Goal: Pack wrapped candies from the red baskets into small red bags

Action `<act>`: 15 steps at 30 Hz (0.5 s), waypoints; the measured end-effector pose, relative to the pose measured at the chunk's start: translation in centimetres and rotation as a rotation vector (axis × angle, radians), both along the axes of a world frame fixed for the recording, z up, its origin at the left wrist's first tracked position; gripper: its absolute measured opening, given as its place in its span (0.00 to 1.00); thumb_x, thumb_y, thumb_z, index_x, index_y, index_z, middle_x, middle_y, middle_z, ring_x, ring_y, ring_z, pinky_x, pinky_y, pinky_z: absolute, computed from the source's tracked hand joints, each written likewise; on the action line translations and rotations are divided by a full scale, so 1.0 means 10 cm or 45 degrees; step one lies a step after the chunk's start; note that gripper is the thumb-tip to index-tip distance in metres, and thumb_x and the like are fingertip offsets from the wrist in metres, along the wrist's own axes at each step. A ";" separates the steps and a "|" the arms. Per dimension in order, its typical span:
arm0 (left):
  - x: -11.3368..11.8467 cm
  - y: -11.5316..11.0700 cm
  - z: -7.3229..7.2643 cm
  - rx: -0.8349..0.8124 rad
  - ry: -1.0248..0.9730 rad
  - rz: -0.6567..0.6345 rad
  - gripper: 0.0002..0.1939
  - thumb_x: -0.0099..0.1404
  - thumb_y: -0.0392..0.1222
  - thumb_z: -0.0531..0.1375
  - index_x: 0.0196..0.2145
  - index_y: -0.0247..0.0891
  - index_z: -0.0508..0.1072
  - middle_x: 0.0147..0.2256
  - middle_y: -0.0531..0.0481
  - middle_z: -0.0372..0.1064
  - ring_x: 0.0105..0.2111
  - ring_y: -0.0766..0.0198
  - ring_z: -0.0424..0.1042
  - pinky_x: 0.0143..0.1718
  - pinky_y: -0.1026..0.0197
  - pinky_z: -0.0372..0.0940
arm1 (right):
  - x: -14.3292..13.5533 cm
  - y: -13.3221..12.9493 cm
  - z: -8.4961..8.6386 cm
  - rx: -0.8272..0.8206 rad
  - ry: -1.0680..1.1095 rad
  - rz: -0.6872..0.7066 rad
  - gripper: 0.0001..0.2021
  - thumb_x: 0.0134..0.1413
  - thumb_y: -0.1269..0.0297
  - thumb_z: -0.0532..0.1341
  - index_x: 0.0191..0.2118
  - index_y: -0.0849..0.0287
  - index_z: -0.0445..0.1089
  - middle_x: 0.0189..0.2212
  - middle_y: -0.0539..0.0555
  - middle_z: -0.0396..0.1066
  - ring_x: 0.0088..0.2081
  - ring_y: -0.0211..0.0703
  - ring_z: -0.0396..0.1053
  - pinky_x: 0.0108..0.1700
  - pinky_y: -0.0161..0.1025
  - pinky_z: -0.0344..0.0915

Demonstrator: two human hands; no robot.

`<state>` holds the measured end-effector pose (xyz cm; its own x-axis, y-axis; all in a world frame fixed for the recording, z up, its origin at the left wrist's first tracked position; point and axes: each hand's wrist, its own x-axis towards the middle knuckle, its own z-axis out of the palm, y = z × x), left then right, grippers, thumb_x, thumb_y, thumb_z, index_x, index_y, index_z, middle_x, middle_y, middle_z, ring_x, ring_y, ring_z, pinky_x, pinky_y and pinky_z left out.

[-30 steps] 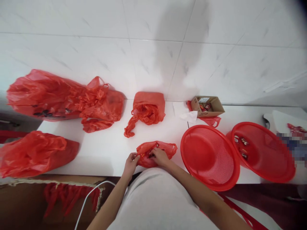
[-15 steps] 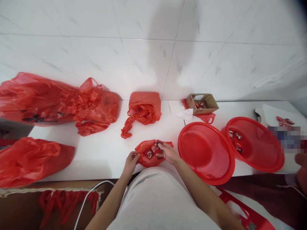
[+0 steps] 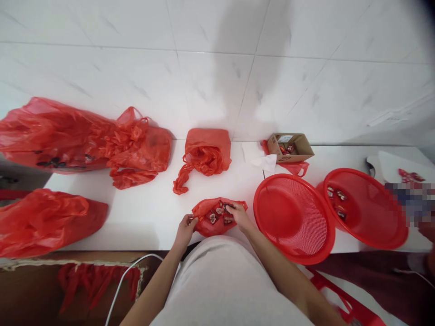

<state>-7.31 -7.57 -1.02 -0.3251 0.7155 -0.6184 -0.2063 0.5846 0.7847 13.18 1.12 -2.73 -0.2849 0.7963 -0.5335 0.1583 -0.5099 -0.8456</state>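
Note:
In front of my body a red plastic bag (image 3: 204, 227) lies spread on the white table, its mouth open upward. Several small dark red and brown packets (image 3: 213, 218) with pale printed patches show inside it. My left hand (image 3: 186, 226) pinches the bag's left edge between thumb and fingers. At the right side of the opening is my right hand (image 3: 238, 216). Its fingers are bent round a small dark packet among the others; the fingertips are partly hidden. Right of it stands a red mesh basket (image 3: 258, 222).
A second red basket (image 3: 374, 213) with several packets stands farther right, near another person's blurred hand. By the wall are a small cardboard box (image 3: 297, 157), a folded red bag (image 3: 208, 136) and white paper (image 3: 267, 162). Stuffed red bags (image 3: 50, 131) crowd the left.
My right hand has shifted slightly right and lower over the bag, and more packets show spread inside it. My left hand keeps its hold on the edge. The view has tilted slightly.

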 end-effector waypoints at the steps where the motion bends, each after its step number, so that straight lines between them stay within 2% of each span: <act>1: 0.00 0.00 0.00 -0.002 0.009 0.004 0.23 0.50 0.55 0.65 0.37 0.37 0.67 0.28 0.51 0.71 0.29 0.62 0.72 0.33 0.59 0.66 | -0.02 0.00 -0.04 0.030 -0.050 0.026 0.14 0.57 0.57 0.55 0.42 0.59 0.70 0.37 0.56 0.76 0.35 0.43 0.74 0.32 0.41 0.73; 3: 0.00 -0.01 -0.01 -0.004 0.033 0.018 0.25 0.51 0.56 0.65 0.40 0.38 0.66 0.28 0.52 0.71 0.29 0.62 0.72 0.34 0.59 0.66 | -0.08 -0.02 -0.10 0.110 -0.155 0.094 0.12 0.57 0.58 0.54 0.38 0.59 0.71 0.35 0.55 0.75 0.33 0.43 0.73 0.33 0.42 0.72; 6: -0.01 -0.06 -0.04 -0.013 0.096 0.005 0.30 0.51 0.56 0.66 0.47 0.39 0.63 0.28 0.52 0.72 0.30 0.61 0.73 0.36 0.58 0.65 | -0.19 -0.08 -0.13 0.261 -0.281 0.228 0.09 0.56 0.60 0.58 0.34 0.59 0.72 0.33 0.55 0.75 0.35 0.44 0.72 0.41 0.44 0.69; 9: -0.02 -0.14 -0.11 -0.050 0.154 -0.080 0.32 0.50 0.56 0.67 0.48 0.38 0.63 0.29 0.50 0.74 0.30 0.59 0.74 0.37 0.58 0.65 | -0.22 -0.11 -0.05 0.390 -0.343 0.354 0.09 0.52 0.62 0.62 0.40 0.56 0.74 0.39 0.55 0.75 0.43 0.47 0.71 0.50 0.46 0.64; 12: -0.07 -0.24 -0.16 -0.097 0.176 -0.133 0.28 0.47 0.55 0.68 0.41 0.36 0.68 0.26 0.50 0.73 0.27 0.59 0.73 0.33 0.58 0.65 | -0.10 -0.03 0.11 0.611 -0.504 0.412 0.16 0.54 0.62 0.62 0.50 0.54 0.70 0.52 0.58 0.69 0.55 0.51 0.62 0.59 0.50 0.54; 15: -0.15 -0.27 -0.14 -0.123 0.185 -0.136 0.22 0.46 0.56 0.68 0.29 0.35 0.70 0.20 0.53 0.68 0.23 0.62 0.69 0.29 0.60 0.64 | 0.10 0.14 0.24 0.832 -0.892 0.508 0.18 0.57 0.66 0.58 0.54 0.56 0.67 0.60 0.62 0.60 0.61 0.56 0.53 0.61 0.53 0.48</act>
